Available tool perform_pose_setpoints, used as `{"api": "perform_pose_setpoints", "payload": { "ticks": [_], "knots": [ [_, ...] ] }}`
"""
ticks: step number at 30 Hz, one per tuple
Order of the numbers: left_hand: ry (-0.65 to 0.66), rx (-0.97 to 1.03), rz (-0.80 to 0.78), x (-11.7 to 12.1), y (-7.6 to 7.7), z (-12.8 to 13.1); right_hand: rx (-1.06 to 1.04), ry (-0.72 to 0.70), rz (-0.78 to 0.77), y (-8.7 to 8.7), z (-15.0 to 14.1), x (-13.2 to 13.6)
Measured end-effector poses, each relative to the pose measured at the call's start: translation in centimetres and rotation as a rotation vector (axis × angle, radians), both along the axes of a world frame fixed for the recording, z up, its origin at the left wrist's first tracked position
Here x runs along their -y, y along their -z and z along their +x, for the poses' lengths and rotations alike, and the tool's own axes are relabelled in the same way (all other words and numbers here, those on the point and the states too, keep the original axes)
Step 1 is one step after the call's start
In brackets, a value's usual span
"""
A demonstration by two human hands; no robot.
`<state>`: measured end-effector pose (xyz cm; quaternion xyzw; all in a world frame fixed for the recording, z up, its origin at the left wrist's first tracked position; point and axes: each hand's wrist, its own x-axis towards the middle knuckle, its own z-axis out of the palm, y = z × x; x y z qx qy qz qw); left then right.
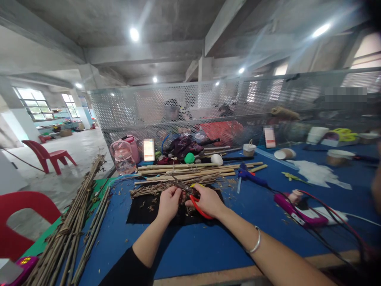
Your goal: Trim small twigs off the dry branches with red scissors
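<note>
My right hand [208, 200] is closed around scissors [197, 206] with red and yellow handles, their dark blades pointing up and to the left. Close beside it, my left hand [169, 203] is pinched shut near the blades; what sits between its fingers is too small to make out. Both hands are over a black cloth [138, 212] scattered with dry leaf bits. Thin brown twigs [145, 190] lie along the cloth's far edge, partly hidden behind the hands. Beyond them, several pale sticks [160, 171] lie crosswise on the blue table [190, 248].
Long bundled twigs [67, 226] line the left edge. A blue glue gun [251, 176] and a purple power strip [300, 212] with cables are on the right. Green [189, 158] and white [216, 159] balls and a pink bag [123, 155] stand before a perforated metal screen [143, 107]; a person sits behind it.
</note>
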<state>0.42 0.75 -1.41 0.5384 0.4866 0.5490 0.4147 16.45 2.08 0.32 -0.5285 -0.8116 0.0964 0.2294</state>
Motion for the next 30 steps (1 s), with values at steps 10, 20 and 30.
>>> {"api": "perform_pose_setpoints", "payload": {
  "ticks": [10,20,30],
  "knots": [
    [0.011,-0.043,0.023,0.4,-0.4,0.2,-0.085,-0.001,-0.044,0.1,0.0,-0.1],
    [0.005,-0.13,0.094,0.8,-0.8,0.3,-0.119,-0.044,0.002,0.3,0.0,-0.2],
    [-0.053,-0.068,0.058,0.6,-1.1,0.2,-0.037,0.003,-0.015,0.3,0.1,-0.5]
  ]
}}
